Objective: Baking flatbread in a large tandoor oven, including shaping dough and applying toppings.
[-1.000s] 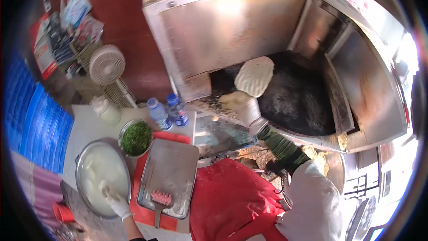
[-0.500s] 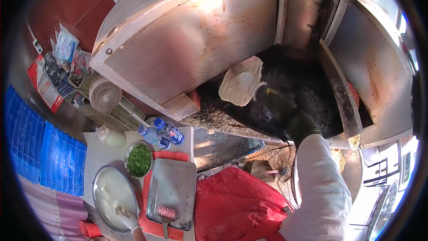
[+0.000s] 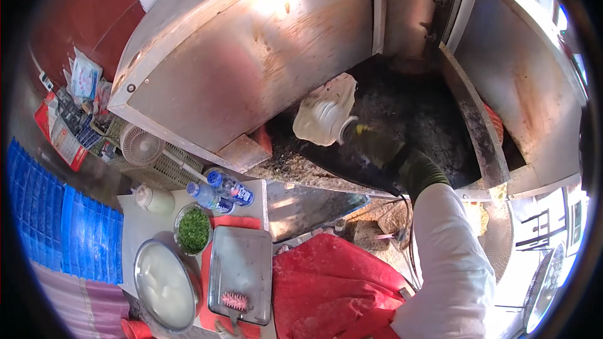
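Inside the oven, my right hand (image 3: pixel 325 115), in a pale glove with a dark green sleeve guard behind it, lies with fingers outstretched on a flat pale sheet of dough (image 3: pixel 341 91). The dough sits against the dark oven surface. At the lower edge, my gloved left hand (image 3: pixel 227 329) is partly cut off, with its fingers round the handle end of a pink spiked dough roller (image 3: pixel 234 301). That roller lies on a metal tray (image 3: pixel 242 257) over a red cloth. A steel bowl (image 3: pixel 139 298) of white dough pieces stands to the left.
A bowl of chopped greens (image 3: pixel 193 230), two plastic bottles (image 3: pixel 221 193) and a lidded container (image 3: pixel 154 199) share the table. Blue crates (image 3: pixel 91 235) stack at left beside a white fan (image 3: pixel 142 145). The oven's metal rim (image 3: pixel 220 157) and a raised bar (image 3: pixel 474 116) flank my right arm.
My left hand has left the dough bowl and moved right to the roller's handle. My right hand stays on the dough sheet. The whole view has shifted slightly.
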`<move>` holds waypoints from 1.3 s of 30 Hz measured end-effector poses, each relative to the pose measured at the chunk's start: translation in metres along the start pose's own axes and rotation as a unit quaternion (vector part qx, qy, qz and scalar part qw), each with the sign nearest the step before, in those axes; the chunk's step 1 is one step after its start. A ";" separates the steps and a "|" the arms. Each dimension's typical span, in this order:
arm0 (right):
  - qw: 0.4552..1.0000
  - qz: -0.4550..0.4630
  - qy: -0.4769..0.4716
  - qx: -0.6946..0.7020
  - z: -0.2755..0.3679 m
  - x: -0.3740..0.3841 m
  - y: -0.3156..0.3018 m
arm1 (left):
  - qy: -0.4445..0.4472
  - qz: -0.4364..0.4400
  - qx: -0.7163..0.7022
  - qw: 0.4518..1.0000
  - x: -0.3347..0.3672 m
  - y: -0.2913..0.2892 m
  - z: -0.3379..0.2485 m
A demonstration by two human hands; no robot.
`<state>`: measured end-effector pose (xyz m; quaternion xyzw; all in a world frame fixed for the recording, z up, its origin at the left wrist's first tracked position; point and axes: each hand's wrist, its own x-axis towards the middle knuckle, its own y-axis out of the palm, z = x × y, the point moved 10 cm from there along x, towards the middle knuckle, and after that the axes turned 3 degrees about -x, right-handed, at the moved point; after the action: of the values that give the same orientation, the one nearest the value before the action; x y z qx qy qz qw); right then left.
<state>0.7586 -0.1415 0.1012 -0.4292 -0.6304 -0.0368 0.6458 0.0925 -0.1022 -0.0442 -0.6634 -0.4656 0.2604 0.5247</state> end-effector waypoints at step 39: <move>0.969 0.135 -0.028 0.204 -0.112 -0.016 0.029 | 0.353 0.108 -0.163 0.915 0.191 0.077 -0.463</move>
<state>0.8596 -0.1983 0.0908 -0.3704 -0.5786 0.1926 0.7007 0.5878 -0.1438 0.0559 -0.8347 -0.2113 -0.0148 0.5083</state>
